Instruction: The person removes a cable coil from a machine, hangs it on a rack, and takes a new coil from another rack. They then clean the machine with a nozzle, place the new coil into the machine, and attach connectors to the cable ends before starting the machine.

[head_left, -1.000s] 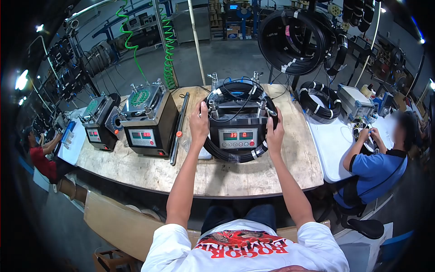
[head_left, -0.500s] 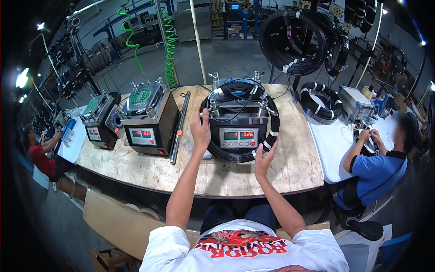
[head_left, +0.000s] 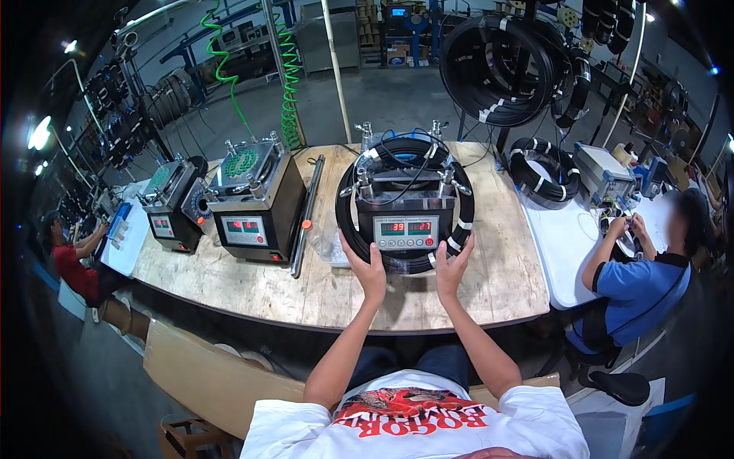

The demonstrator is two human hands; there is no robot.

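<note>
A black test machine (head_left: 406,216) with two red number displays stands on the wooden bench (head_left: 489,283) in front of me. A black cable coil (head_left: 462,200) with white tape bands lies around the machine. My left hand (head_left: 370,270) is at the coil's front edge, fingers spread, just below the display. My right hand (head_left: 452,268) is open at the coil's front right, beside a white band. Whether the fingers touch the coil I cannot tell. Neither hand grips anything.
Two more test machines (head_left: 252,200) (head_left: 170,205) stand to the left, with a black rod (head_left: 306,216) between them and mine. Another coil (head_left: 544,172) lies at right, a large one (head_left: 497,69) hangs behind. A person in blue (head_left: 638,287) sits right; a person in red (head_left: 70,264) sits left.
Both hands came down from the sides of the coil to its front edge; the left hand moved last. The machine's right display changed from 0 to 27.
</note>
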